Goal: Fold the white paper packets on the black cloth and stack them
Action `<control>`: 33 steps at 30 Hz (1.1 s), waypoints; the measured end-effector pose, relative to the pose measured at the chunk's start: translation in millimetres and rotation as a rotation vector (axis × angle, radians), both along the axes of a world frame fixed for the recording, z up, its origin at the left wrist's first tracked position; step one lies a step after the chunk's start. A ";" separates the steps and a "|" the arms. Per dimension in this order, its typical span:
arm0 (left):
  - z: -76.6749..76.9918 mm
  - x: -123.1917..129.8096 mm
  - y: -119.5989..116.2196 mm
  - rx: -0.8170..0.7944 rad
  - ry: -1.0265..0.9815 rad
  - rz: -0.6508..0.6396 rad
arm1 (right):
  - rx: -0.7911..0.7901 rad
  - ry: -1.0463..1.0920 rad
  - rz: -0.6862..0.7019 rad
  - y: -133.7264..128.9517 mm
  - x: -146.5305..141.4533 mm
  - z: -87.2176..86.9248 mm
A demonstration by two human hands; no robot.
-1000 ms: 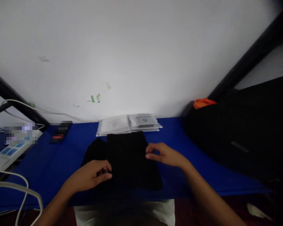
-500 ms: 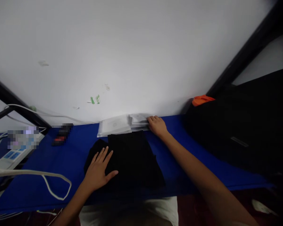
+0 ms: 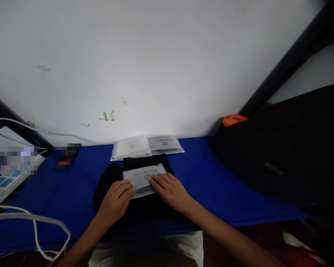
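Note:
A flat translucent pouch (image 3: 141,176) with dark printing lies over black folded cloth (image 3: 144,161) on the blue surface. My left hand (image 3: 117,198) has its fingers together on the pouch's left edge, thumb hidden beneath or behind it. On the right part of the same pouch rest the fingers of my right hand (image 3: 169,189), closed together. Two more pouches sit against the wall: a whitish one (image 3: 131,147) at left and a printed one (image 3: 165,144) beside it.
The blue surface (image 3: 211,178) meets a white wall. A large black bag (image 3: 289,155) and an orange item (image 3: 234,119) stand at right. At left are a power strip (image 3: 5,187), a blurred dark object (image 3: 68,157) and a looped white cable (image 3: 58,222).
My right hand has brought a pouch from the wall side down onto the black cloth. My left hand has moved from the cloth to that pouch, its spread fingers now together.

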State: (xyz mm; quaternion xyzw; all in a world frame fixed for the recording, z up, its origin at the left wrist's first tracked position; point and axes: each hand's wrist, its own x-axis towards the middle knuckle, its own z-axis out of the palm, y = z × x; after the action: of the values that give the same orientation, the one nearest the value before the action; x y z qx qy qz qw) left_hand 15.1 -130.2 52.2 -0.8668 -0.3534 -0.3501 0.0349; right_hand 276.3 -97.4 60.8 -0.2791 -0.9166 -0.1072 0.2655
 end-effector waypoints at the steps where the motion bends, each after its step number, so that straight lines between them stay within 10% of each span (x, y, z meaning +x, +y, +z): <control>1: 1.1 -2.4 0.5 -0.010 0.009 -0.002 | -0.009 0.008 -0.004 -0.7 5.4 -3.4; 7: 12.3 -5.9 3.1 0.005 -0.032 0.137 | -0.045 0.121 -0.054 -2.3 37.5 -5.7; 15: 42.3 58.2 1.9 0.114 0.003 0.092 | -0.057 0.389 0.114 -12.1 7.1 12.0; 33: 39.9 74.3 5.9 0.143 -0.030 -0.015 | -0.207 0.538 0.126 -16.7 -4.3 12.7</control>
State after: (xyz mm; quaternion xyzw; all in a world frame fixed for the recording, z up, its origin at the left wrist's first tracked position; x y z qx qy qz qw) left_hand 89.4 -124.3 92.1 -0.8594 -0.3214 -0.3876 0.0889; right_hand 272.0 -114.1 73.5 -0.2654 -0.8348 0.0817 0.4753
